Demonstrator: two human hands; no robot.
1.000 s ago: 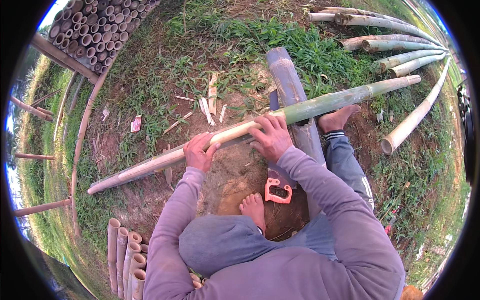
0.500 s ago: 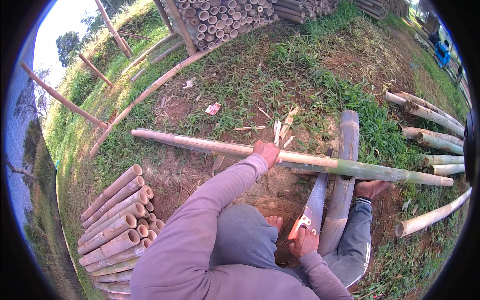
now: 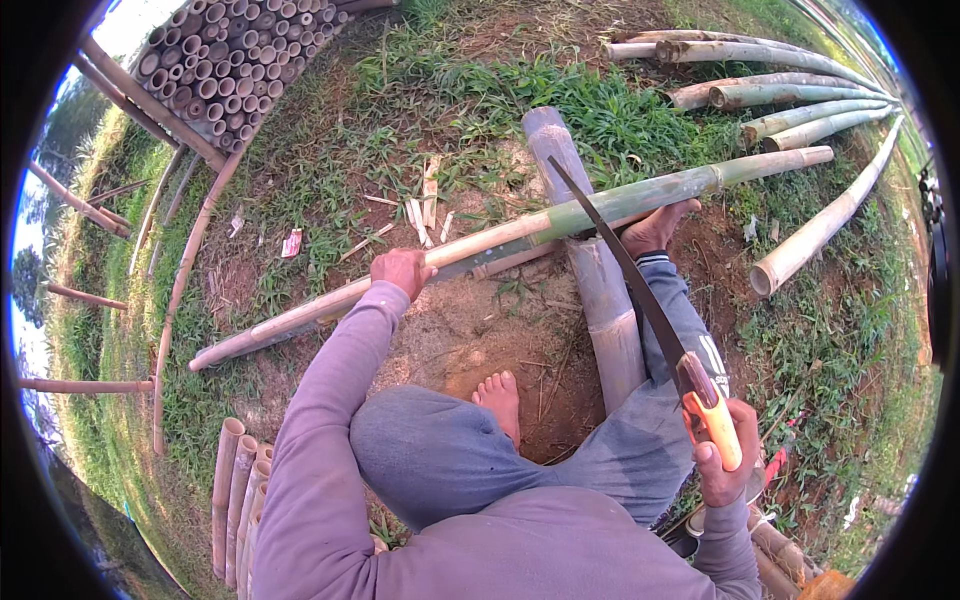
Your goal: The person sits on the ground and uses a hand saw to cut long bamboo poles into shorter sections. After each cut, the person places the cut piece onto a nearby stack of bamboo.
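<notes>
My left hand (image 3: 403, 272) is wrapped round a long bamboo pole (image 3: 480, 243), pale along its left part and green toward the right. That pole lies across a thick grey bamboo post (image 3: 606, 325), which rests between my legs. In my right hand (image 3: 728, 462) is a handsaw (image 3: 645, 290) with an orange handle and a dark blade. The blade slants up and leftward, crossing in front of the pole near the post; I cannot tell whether it touches. My right foot (image 3: 660, 226) is by the pole just right of the post, and my other foot (image 3: 497, 402) stands on bare soil.
Several bamboo poles (image 3: 790, 93) lie at the far right, with a single one (image 3: 825, 215) nearer. Cut bamboo pieces (image 3: 228, 490) are piled at the lower left, and a large stack (image 3: 235, 70) rises at the back left. Bamboo splinters (image 3: 430, 195) litter the grass beyond the pole.
My view has turned to the right. The saw has come out from below the pole and now crosses in front of it, with my right hand further right. My left hand still grips the pole.
</notes>
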